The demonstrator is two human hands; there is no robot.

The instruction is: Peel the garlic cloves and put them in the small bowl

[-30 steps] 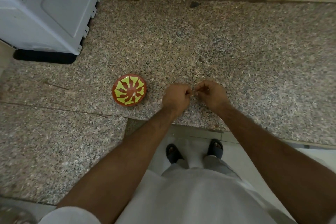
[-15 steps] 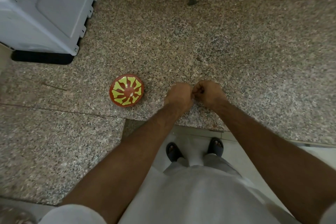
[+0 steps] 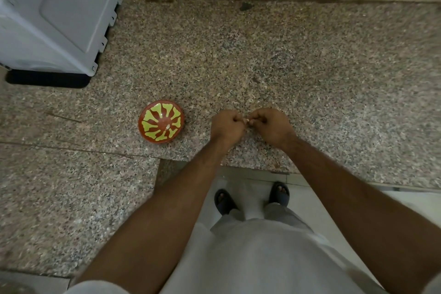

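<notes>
Both hands' grips, left hand (image 3: 228, 126) and right hand (image 3: 272, 125), pinching garlic clove (image 3: 247, 121), small bowl (image 3: 161, 124) left, grey appliance (image 3: 57, 14) behind

I find no readable text, label, brand, number or sign anywhere in my head view. The small bowl (image 3: 161, 121) carries only a yellow-green painted pattern on red, no letters, and the grey appliance (image 3: 55, 14) at the counter's far left corner shows blank panels.

The speckled granite surface (image 3: 310, 67) carried a small red-and-yellow bowl (image 3: 161, 122) near its front edge and a grey appliance (image 3: 55, 14) at the rear left corner.
</notes>
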